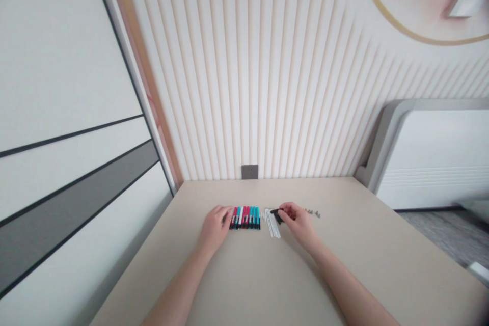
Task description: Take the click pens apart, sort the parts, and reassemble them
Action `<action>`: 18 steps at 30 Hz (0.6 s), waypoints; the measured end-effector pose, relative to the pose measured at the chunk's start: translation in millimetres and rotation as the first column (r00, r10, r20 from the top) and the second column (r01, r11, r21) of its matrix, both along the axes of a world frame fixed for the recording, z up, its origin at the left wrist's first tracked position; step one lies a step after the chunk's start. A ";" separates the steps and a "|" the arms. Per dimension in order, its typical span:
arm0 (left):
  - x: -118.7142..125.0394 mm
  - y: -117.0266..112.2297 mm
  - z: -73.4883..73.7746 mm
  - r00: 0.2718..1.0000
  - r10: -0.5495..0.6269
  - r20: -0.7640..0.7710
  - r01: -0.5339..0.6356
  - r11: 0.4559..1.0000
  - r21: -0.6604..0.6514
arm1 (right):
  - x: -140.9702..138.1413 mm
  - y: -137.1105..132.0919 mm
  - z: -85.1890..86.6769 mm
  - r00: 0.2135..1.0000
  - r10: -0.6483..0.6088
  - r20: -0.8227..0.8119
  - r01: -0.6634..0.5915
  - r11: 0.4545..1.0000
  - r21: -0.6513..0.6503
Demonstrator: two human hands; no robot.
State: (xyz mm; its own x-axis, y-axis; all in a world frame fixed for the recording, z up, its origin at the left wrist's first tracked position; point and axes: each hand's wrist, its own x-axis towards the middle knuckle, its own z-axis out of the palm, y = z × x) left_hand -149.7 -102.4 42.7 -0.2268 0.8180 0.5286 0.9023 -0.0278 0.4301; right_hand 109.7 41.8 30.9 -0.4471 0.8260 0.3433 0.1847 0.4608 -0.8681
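A row of pen barrels (245, 217) in pink, teal and white, with black lower ends, lies side by side on the table. My left hand (214, 225) rests at the row's left end. Its fingers are curled, with the fingertips against the leftmost pink barrel; what lies between them is mostly hidden. My right hand (300, 221) pinches a small black plastic part at a cluster of similar black parts (276, 215). Between that cluster and the barrels are thin whitish pen refills (272, 224) and some tiny pale pieces (263, 216), perhaps springs.
Small metallic pieces (317, 214) lie on the beige table (260, 280) just past my right hand. A ribbed wall with a dark socket (249, 172) rises behind the table. White cabinet panels (69, 61) stand left, a pale headboard (439, 158) right.
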 end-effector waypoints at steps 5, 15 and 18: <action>5.4 1.0 3.0 0.999 -0.049 0.004 0.049 0.999 0.003 | 20.6 15.8 3.4 0.879 -0.334 0.339 0.246 0.929 0.277; -0.8 -0.9 2.7 0.998 -0.055 0.017 0.055 0.998 -0.026 | 31.3 10.0 7.7 0.637 -0.483 0.601 0.282 0.871 0.401; -0.4 -1.2 3.5 0.999 -0.039 0.027 0.040 0.998 -0.050 | 31.5 7.4 6.6 0.619 -0.494 0.611 0.277 0.865 0.419</action>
State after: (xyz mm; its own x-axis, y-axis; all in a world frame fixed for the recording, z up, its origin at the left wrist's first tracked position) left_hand -150.1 -103.6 46.2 -0.2070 0.8521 0.4808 0.8894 -0.0409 0.4553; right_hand 141.1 49.1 37.5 -0.3002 0.9043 0.3036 0.8802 0.3853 -0.2772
